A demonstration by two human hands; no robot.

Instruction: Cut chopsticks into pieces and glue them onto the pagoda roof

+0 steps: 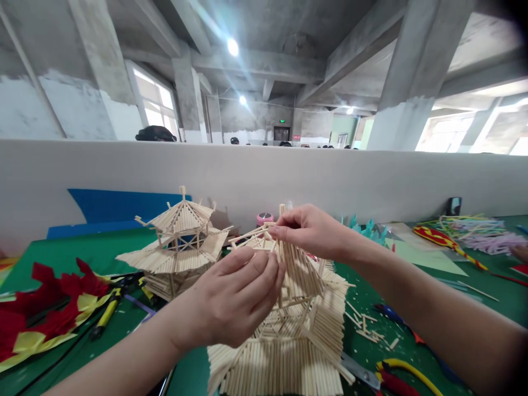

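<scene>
A pagoda-like model (284, 368) built of thin wooden sticks stands in front of me, its layered roofs partly covered by my hands. My left hand (237, 294) is curled at the near left of its upper roof, fingers closed; what they hold is hidden. Above and to the right, my right hand (311, 234) pinches at the roof's top with thumb and fingers, and a short thin wooden stick (269, 224) shows at the fingertips. A second stick pagoda (181, 261), with a finial on its peak, stands behind to the left.
Pliers (398, 379) with red and yellow handles lie at the front right, near loose stick offcuts (367, 330) and a blue-handled tool (391, 314). Red and yellow craft material (66, 291) is at left. A white partition (330, 176) closes off the green table's back.
</scene>
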